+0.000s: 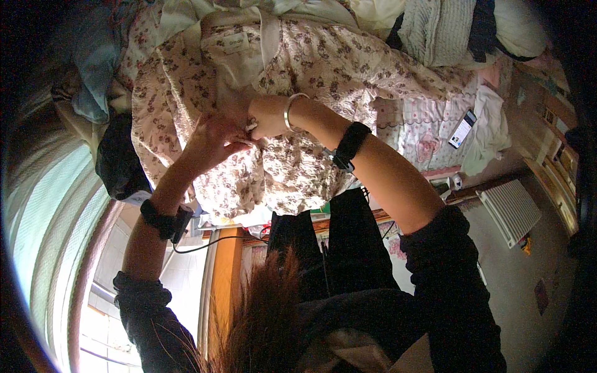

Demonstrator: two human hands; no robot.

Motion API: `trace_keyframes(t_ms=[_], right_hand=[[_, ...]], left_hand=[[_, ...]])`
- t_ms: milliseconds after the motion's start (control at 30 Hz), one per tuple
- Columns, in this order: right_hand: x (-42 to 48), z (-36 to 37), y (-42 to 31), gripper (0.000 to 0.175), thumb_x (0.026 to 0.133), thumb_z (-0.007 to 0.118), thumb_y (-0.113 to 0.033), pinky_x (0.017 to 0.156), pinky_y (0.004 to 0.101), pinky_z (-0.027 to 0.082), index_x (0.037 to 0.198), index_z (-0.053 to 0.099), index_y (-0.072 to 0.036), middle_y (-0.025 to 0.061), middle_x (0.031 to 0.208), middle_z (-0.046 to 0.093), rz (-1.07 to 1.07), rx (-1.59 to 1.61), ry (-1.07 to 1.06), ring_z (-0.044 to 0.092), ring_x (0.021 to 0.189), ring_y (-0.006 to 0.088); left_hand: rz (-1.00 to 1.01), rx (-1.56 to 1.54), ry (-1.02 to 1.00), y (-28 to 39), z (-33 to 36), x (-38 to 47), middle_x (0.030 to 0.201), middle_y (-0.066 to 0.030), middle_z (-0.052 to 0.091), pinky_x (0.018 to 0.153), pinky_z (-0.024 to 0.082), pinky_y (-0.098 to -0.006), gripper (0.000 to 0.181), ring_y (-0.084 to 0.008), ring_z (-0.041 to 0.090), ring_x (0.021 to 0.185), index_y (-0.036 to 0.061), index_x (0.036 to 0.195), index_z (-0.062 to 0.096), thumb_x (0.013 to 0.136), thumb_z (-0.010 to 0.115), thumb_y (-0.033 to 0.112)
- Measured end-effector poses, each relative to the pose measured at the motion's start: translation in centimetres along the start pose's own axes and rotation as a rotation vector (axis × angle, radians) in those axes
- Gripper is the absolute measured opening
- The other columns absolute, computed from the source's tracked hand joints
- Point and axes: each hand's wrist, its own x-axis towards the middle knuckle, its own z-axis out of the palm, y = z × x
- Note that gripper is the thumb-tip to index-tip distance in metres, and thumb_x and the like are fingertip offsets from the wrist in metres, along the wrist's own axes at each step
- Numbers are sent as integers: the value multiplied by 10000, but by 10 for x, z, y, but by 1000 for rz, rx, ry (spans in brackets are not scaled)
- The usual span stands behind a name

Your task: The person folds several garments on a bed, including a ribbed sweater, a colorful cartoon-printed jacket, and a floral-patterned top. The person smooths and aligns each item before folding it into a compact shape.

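Observation:
A cream garment with a brown floral print point(322, 60) lies spread before me, its pale collar point(269, 39) and neck label at the far end. Over its front, my left hand point(212, 140) pinches the fabric between thumb and fingers. My right hand point(268, 119) comes in from the other side and grips the cloth at the same spot, its fingertips nearly touching those of the left. Something small and pale shows between the fingers; I cannot tell what it is. A silver bangle point(288, 112) circles my right wrist.
Heaped clothes, among them a white knitted garment point(431, 32), lie along the far side. A smartphone point(462, 129) with its screen lit rests on a pink-patterned cover at right, beside a white cloth point(485, 130). A black item point(122, 158) sits left, near the curtain point(51, 205).

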Motion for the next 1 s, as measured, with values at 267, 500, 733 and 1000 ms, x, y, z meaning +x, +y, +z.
trace_keyframes(t_ms=[267,500,733,1000], right_hand=[[-18,0,6,317,764,648,-257,761,398,494,1030,665,-86,175,874,664,-250,138,177,641,824,318],[-10,0,7,291,763,644,-280,733,398,510,972,679,-81,180,839,661,-197,39,145,643,795,328],[-11,-3,-6,283,756,623,-273,733,401,517,873,671,-20,223,797,646,-156,-102,80,649,790,322],[-14,-34,21,276,843,608,-320,765,375,500,973,654,-82,120,938,672,-165,47,302,655,832,225]], left_hand=[[-173,-73,38,2,6,0,892,-68,647,884,376,-419,314,-240,602,922,106,945,641,732,726,321],[-120,-9,91,6,14,-2,882,-58,645,869,365,-414,167,-228,594,875,134,871,699,780,683,273],[-25,-29,86,5,22,0,864,-65,637,865,387,-417,165,-252,586,882,107,788,685,772,694,271],[-132,-146,-93,-52,-29,38,1035,-130,605,849,465,-419,342,-256,588,969,48,1071,571,808,654,249]])
